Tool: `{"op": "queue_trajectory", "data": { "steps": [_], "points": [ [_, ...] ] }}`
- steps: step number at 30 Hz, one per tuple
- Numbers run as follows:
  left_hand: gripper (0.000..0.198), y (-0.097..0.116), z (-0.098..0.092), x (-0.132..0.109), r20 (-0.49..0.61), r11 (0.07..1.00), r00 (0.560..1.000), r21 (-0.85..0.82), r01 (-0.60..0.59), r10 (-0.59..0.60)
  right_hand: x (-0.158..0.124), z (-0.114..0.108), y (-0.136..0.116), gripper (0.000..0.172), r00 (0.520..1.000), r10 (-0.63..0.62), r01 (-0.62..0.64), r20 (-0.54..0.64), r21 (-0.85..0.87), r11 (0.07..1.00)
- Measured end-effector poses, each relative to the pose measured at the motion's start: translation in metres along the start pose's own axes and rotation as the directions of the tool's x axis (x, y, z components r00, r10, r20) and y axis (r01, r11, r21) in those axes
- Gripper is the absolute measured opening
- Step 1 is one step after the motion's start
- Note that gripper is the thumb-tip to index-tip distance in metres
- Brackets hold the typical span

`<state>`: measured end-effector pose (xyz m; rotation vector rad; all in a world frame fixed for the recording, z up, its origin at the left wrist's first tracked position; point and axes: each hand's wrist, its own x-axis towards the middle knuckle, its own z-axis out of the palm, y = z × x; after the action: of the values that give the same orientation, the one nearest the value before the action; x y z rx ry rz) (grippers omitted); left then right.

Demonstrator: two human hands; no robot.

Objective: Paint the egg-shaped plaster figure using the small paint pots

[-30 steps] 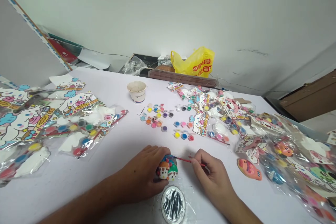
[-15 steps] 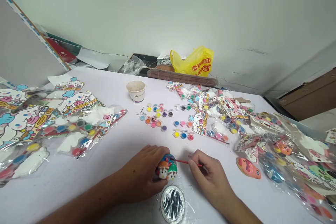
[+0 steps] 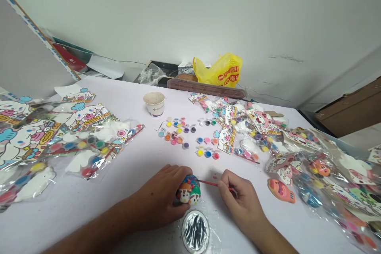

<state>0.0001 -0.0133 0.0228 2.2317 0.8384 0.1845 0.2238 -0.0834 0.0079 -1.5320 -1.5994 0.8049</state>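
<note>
Near the front of the table, my left hand [image 3: 166,194] is wrapped round a small painted figurine [image 3: 190,194]. Its front shows two white animal faces, one topped in orange and one in green, with blue behind them. My right hand [image 3: 242,198] pinches a thin red paintbrush [image 3: 208,183], its tip at the figurine's upper right side. Whether the bristles touch the surface I cannot tell. Just below the figurine lies a round silver-faced disc [image 3: 195,231] on clear plastic. The figurine's left side is hidden by my fingers.
Beyond my hands are small paint pots [image 3: 208,153] in several strips and a paper cup [image 3: 154,104]. Packaged craft kits [image 3: 86,143] cover the left; more kits [image 3: 262,121] crowd the right, near a pink painted piece [image 3: 281,191]. A yellow bag [image 3: 218,72] is at the back.
My right hand and the paintbrush have shifted slightly right, bringing the tip towards the figurine's right edge. My left hand and the figurine stay practically still.
</note>
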Motion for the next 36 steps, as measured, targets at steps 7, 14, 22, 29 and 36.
{"op": "queue_trajectory", "data": {
  "steps": [7, 14, 22, 29, 36],
  "points": [
    [0.039, -0.0001, 0.0002, 0.0008, 0.008, 1.0, 1.0, 0.003, 0.001, -0.001, 0.0014, 0.0009, 0.0023, 0.038, 1.0, 0.007, -0.007, 0.001, -0.011, 1.0],
    [0.04, 0.0008, -0.0006, 0.0006, 0.009, 1.0, 1.0, 0.004, 0.006, -0.006, 0.0024, 0.0011, 0.0036, 0.039, 1.0, 0.022, -0.021, 0.022, -0.026, 0.999],
    [0.038, 0.0019, -0.0011, 0.0005, 0.008, 1.0, 1.0, 0.007, 0.014, -0.014, 0.0034, 0.0001, 0.0019, 0.037, 1.0, 0.014, -0.013, 0.02, -0.039, 0.999],
    [0.038, 0.0019, -0.0016, 0.0005, 0.007, 1.0, 1.0, 0.007, 0.015, -0.015, 0.0031, -0.0001, 0.0019, 0.038, 0.999, 0.032, -0.03, 0.028, -0.051, 0.998],
    [0.038, 0.0025, -0.0014, 0.0004, 0.017, 1.0, 1.0, -0.003, 0.017, -0.017, 0.002, -0.0003, 0.0029, 0.036, 0.999, 0.028, -0.026, 0.043, -0.043, 0.999]
  ]
}}
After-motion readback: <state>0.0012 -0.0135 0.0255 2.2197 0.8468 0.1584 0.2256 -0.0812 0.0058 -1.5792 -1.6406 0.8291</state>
